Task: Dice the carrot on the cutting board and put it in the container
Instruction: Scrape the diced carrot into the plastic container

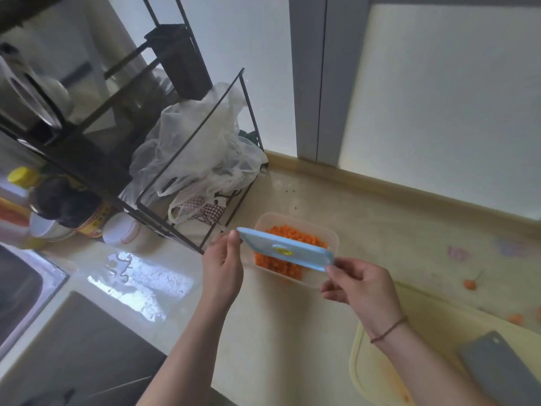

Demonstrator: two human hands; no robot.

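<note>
A clear plastic container (330, 234) stands on the counter, filled with diced carrot (288, 234). Just above it hangs a light blue lid (295, 249) with a yellow spot in its middle, tilted, held at both ends. My left hand (224, 265) pinches the lid's left end. My right hand (361, 284) pinches its right end. A pale yellow cutting board (421, 341) lies at the lower right with a grey cleaver blade (497, 367) resting on it. Carrot ends (470, 284) lie on the counter beyond the board.
A black wire rack (187, 159) with white plastic bags (202, 142) stands left of the container. Sauce bottles (67, 206) and a white jar (121, 232) sit under it. A sink edge (26, 291) is at far left. The wall (439, 98) runs behind the counter.
</note>
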